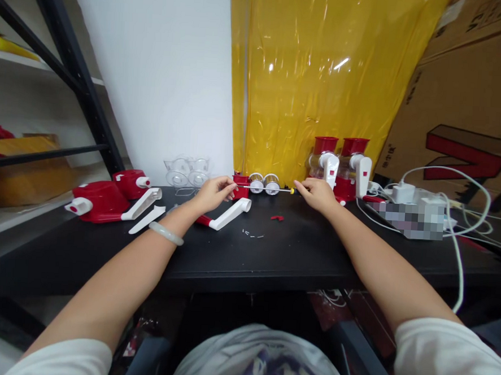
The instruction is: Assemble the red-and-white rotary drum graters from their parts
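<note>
My right hand [319, 195] is closed around a screwdriver's handle, most of it hidden by the fingers. The screwdriver's thin metal shaft [267, 188] points left, level above the table, with a yellow collar by my fingers. At the tip end my left hand [215, 194] is pinched shut; what sits between its fingertips is too small to make out. Just behind those fingers stands a red plastic part [241, 182]. Below the left hand lies a white crank arm [231, 213] with a red handle. Several small screws [252, 234] and a small red piece [277, 217] lie in front.
Two metal-ended drums [264, 184] stand at the back, with clear plastic parts [186, 172] to their left. Red housings [101, 200] with white cranks occupy the left. Two assembled red-and-white rotary graters [335, 167] stand back right, near white cables and chargers [403, 192].
</note>
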Motion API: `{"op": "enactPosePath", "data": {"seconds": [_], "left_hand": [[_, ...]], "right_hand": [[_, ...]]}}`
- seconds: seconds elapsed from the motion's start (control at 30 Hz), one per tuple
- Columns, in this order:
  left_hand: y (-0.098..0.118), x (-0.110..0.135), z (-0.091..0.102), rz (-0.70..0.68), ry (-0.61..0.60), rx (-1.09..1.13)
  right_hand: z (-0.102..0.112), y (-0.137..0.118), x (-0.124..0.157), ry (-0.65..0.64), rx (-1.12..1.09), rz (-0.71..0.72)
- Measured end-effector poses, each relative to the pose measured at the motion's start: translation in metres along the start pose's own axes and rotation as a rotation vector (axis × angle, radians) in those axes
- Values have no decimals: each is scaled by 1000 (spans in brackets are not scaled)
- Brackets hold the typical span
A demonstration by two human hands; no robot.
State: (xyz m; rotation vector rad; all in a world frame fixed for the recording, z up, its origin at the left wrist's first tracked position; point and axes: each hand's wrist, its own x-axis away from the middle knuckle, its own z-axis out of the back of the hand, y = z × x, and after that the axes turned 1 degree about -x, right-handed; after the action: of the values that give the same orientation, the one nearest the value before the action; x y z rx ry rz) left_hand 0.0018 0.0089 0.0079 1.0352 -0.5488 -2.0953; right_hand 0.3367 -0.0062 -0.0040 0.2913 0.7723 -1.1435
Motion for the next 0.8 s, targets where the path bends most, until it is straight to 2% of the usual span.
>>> {"op": "enactPosePath", "data": {"seconds": [0.17,0.8], "left_hand": [[2,1,-3,-22,-25,56],[-3,0,-2,-76,-84,-88]], "right_hand": [[0,-2,0,2,64,10],[0,-1,0,2,92,18]]}}
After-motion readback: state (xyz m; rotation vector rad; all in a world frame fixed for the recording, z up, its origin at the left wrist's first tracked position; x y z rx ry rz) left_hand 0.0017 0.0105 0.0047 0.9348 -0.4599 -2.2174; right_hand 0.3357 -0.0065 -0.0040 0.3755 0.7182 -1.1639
